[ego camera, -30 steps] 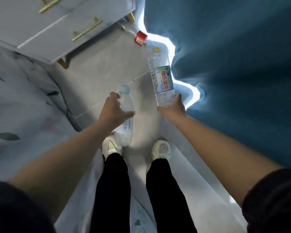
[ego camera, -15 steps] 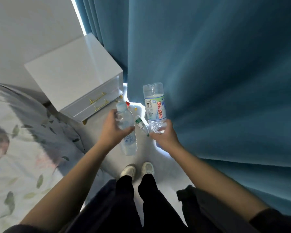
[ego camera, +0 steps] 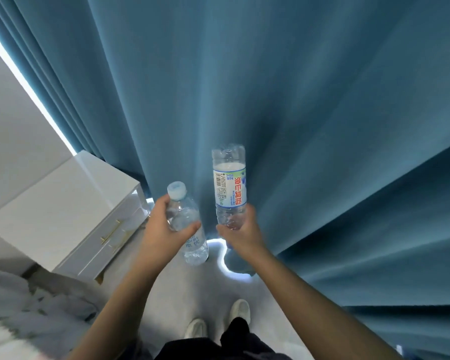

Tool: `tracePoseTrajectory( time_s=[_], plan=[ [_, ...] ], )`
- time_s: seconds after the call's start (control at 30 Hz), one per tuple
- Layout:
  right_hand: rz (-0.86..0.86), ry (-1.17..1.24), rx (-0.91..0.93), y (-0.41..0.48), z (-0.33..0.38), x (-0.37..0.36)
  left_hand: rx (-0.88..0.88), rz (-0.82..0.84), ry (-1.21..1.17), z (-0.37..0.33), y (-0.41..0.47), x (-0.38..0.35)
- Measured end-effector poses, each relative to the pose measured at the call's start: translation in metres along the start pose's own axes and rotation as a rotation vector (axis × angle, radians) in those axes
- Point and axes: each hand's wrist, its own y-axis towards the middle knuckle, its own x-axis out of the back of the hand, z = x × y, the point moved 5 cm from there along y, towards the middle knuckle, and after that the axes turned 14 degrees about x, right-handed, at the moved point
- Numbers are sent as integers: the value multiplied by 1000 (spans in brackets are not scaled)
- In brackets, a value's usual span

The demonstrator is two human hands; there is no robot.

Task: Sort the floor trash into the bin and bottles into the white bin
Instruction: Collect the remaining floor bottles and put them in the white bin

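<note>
So you've got a bottle in each hand, both held up in front of you above the floor [ego camera: 192,287]. Your left hand [ego camera: 164,229] is wrapped around the middle of the small bottle [ego camera: 196,252], fingers curled behind it and thumb across the front. It's clear plastic with its pale blue cap [ego camera: 176,190] on top. It leans a bit to the left, and its bottom pokes out below your hand.

Your right hand [ego camera: 240,236] grips the big bottle [ego camera: 229,187] at its lower end, fingers closed round it. That one's flipped: the bumpy base is on top and the print on the label [ego camera: 225,201] reads upside down. The neck end is buried in your hand, so I can't see a cap. Can't tell if there's anything inside either one. The two bottles are near each other but not touching, with a gap between them.

Behind them the blue curtain [ego camera: 296,113] fills most of the view, with light leaking under its hem. Off to the left there's a white nightstand [ego camera: 63,211] with gold handles [ego camera: 111,232], set against a white wall [ego camera: 8,126]. Lower left is some rumpled bedding [ego camera: 24,307], too blurry for detail. Your white shoes [ego camera: 240,311] are down at the bottom.
</note>
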Motion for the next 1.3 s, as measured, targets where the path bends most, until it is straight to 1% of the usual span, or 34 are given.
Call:
tracePoseTrajectory(
  time_s=[0.23, 0.37, 0.47, 0.6, 0.8, 1.07, 1.3],
  plan=[
    [-128, 42, 41, -23, -7, 44, -99, 67, 60, -36, -18, -35],
    [-200, 140, 74, -43, -7, 89, -134, 146, 81, -57, -36, -68],
    [-290, 154, 90, -66, -18, 141, -175, 188, 103, -75, -57, -106],
    [-391, 99, 79, -120, -43, 220, -209, 254, 104, -91, -102, -170],
    [-589, 40, 2, -207, -92, 320, -208, 449, 155, -90, -176, -274],
    [-764, 70, -21, -299, -133, 405, -285, 602, 209, -102, -266, -368],
    [-939, 136, -69, -362, -167, 456, -339, 742, 316, -112, -318, -444]
  ],
)
